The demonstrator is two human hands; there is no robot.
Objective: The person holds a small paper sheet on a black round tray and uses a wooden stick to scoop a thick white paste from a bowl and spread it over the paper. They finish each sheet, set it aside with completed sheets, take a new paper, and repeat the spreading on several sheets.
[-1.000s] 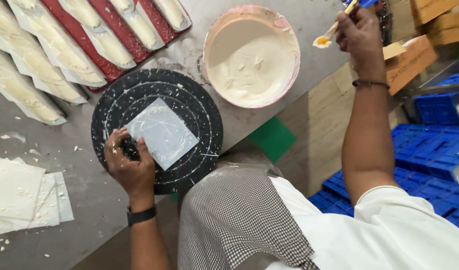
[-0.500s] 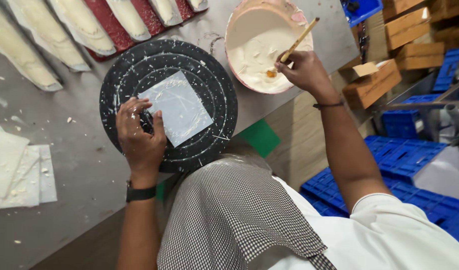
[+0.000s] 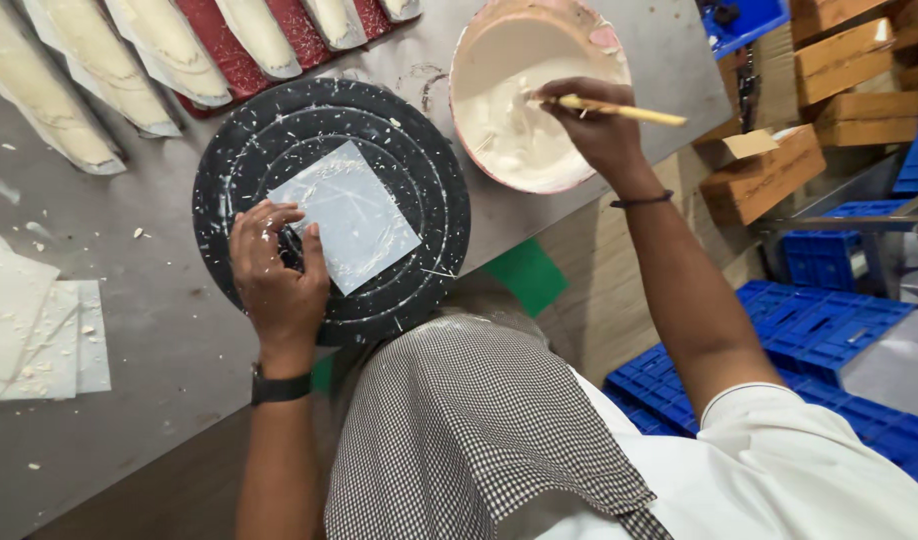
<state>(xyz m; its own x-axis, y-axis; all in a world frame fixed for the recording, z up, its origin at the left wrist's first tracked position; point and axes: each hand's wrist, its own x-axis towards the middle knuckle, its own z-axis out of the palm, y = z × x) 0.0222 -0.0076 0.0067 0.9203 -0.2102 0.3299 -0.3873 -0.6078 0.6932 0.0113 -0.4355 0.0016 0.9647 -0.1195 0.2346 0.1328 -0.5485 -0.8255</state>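
Glossy clear square plastic sheet (image 3: 351,214) is lying centred on the round black ridged turntable (image 3: 419,160), splattered white, on the grey tabletop (image 3: 169,360). Left hand (image 3: 277,270) is pressing the sheet's corner, fingers flat, grasping nothing. Right hand (image 3: 594,125) is clenching a thin wooden-handled brush (image 3: 619,110), dipping into the creamy paste-filled pink round bowl (image 3: 579,30).

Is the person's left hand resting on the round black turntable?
Yes: the left hand lies on the black turntable, its fingers at the edge of the clear square sheet on top.
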